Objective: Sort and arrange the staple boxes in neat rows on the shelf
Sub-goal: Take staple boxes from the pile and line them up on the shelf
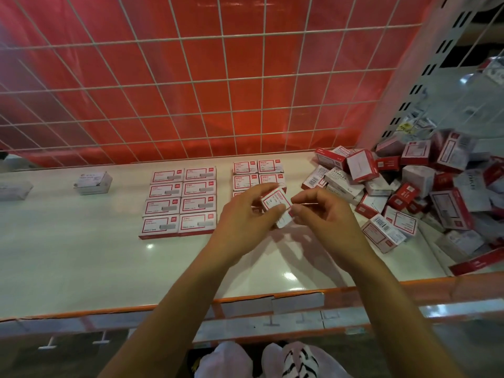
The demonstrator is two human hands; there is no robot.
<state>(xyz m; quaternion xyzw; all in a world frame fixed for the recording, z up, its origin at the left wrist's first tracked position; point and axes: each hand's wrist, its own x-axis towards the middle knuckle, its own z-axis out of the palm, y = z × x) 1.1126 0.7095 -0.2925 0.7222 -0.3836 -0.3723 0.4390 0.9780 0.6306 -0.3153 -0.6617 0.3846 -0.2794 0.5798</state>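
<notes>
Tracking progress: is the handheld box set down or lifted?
Lifted: left hand and right hand hold the box tilted above the shelf.

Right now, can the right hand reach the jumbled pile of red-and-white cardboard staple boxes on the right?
Probably yes: the pile lies close beside the right hand, nothing between; but it holds a small red-and-white box with the left hand.

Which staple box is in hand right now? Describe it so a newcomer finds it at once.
On the white shelf, look between the flat block of eight boxes and the jumbled heap on the right. There, over a smaller block, the left hand and right hand hold one red-and-white staple box. It alone is held up off the shelf, tilted.
</notes>
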